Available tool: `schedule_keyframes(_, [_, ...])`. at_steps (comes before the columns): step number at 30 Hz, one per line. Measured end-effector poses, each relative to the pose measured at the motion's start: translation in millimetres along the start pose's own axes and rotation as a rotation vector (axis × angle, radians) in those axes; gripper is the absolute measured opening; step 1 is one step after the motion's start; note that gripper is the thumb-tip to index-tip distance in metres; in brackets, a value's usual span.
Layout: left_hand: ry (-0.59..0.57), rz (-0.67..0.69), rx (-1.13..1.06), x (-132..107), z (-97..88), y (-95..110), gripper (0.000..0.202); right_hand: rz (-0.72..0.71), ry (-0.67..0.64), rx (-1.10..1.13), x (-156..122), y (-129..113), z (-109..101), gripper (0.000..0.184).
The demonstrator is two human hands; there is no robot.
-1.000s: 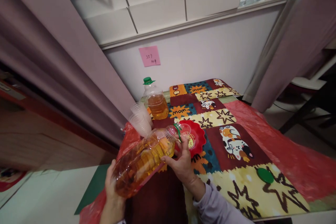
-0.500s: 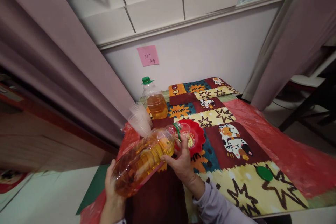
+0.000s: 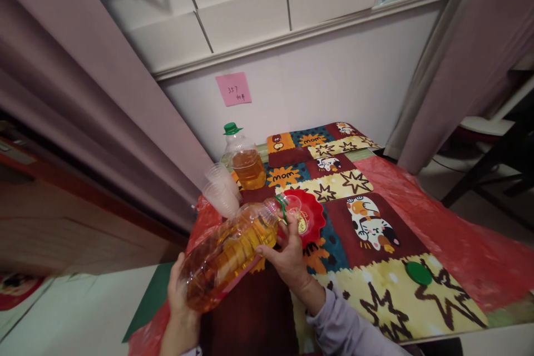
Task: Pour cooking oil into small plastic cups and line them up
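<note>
A large clear plastic bottle of golden oil (image 3: 227,258) lies tilted in both hands, its uncapped neck with a green ring pointing up and right. My left hand (image 3: 179,295) is closed around the bottle's base. Near the neck, my right hand (image 3: 290,261) grips the bottle with thumb and fingers. The mouth is over a red scalloped dish (image 3: 316,222), where a clear plastic cup (image 3: 294,204) sits partly hidden behind the neck and fingers. Whether oil is flowing cannot be made out. A green cap (image 3: 419,273) lies on the placemat to the right.
A second oil bottle (image 3: 249,167) with a green cap stands at the back left. Stacked plastic cups (image 3: 221,194) lean beside it. Patterned placemats (image 3: 387,256) overlap on a red plastic sheet (image 3: 442,217). A pink note (image 3: 233,89) is stuck to the wall behind.
Almost nothing differs. The view has shifted very slightly, and both hands keep the oil bottle at about the same tilt over the dish.
</note>
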State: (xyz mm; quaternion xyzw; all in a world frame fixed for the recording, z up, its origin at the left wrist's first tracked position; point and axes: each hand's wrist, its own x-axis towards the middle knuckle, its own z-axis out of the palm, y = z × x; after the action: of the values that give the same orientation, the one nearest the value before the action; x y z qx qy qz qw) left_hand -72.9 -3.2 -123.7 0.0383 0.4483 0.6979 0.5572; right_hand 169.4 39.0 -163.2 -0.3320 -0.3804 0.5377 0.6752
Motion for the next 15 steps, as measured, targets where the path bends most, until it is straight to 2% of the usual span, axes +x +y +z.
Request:
schedule_keyframes(4, [0.046,0.081,0.102,-4,6.2,-1,0.031,0.007,0.0,-0.028,-1,3,-1,0.096])
schedule_keyframes(8, [0.064,0.073,0.093,-5,9.8,0,0.029,0.0,0.0,-0.062,-1,4,-2,0.097])
schedule_keyframes(15, [-0.021,0.061,0.138,2,-1.0,0,0.03,-0.014,0.012,-0.052,-1,3,-1,0.097])
